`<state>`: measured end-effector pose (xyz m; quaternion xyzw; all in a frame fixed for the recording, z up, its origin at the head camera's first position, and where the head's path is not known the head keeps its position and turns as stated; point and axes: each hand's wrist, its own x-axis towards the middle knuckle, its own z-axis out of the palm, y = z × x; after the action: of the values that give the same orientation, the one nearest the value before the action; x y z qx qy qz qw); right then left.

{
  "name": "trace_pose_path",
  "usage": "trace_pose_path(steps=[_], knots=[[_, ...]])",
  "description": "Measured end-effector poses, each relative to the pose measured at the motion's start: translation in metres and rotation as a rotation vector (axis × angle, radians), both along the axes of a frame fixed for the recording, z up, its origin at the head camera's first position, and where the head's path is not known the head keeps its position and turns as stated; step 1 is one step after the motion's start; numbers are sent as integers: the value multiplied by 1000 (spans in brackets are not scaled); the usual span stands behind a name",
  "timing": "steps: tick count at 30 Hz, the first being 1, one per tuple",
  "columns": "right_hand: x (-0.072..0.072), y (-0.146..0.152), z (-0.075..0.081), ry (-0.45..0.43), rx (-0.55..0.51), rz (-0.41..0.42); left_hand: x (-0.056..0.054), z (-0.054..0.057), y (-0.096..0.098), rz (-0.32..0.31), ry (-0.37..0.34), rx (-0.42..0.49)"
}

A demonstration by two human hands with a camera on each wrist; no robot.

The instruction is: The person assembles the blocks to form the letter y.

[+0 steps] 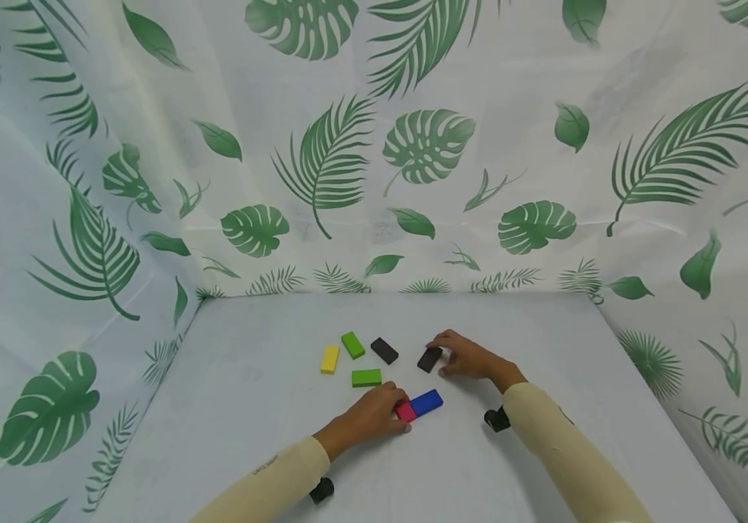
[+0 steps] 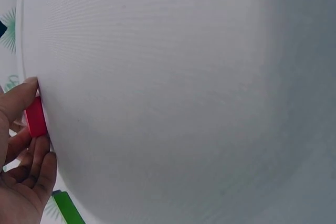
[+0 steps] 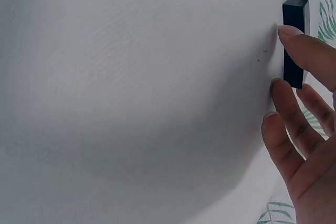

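Here, the left hand (image 1: pixel 372 414) is nearly closed, with its thumb and fingers holding the red block (image 1: pixel 406 412), which touches one end of the blue block (image 1: pixel 428 402) on the table (image 1: pixel 250 414). The right hand (image 1: pixel 470 356) is bent loosely around a black block (image 1: pixel 429 360), its fingers spread; I cannot tell if it grips tight. That block could slip or spin if just one fingertip pushes it. The red block might get knocked crooked against the blue block if the left hand shoves too hard. A green block (image 1: pixel 367 378) lies just beside the left hand, so a little bump could move it too.
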<state>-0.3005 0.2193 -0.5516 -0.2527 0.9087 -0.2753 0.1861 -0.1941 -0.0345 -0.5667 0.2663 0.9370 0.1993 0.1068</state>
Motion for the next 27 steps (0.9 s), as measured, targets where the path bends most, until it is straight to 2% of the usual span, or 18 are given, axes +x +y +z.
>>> trace_pose_path(steps=[10, 17, 27], knots=[[-6, -7, -9, 13, 82, 27, 0, -1, -1, 10, -15, -3], [-9, -10, -5, 41, 92, 32, -2, 0, 1, 24, -11, -11], [-5, -10, -9, 76, 81, 8, 0, -1, 1, 13, -5, -7]])
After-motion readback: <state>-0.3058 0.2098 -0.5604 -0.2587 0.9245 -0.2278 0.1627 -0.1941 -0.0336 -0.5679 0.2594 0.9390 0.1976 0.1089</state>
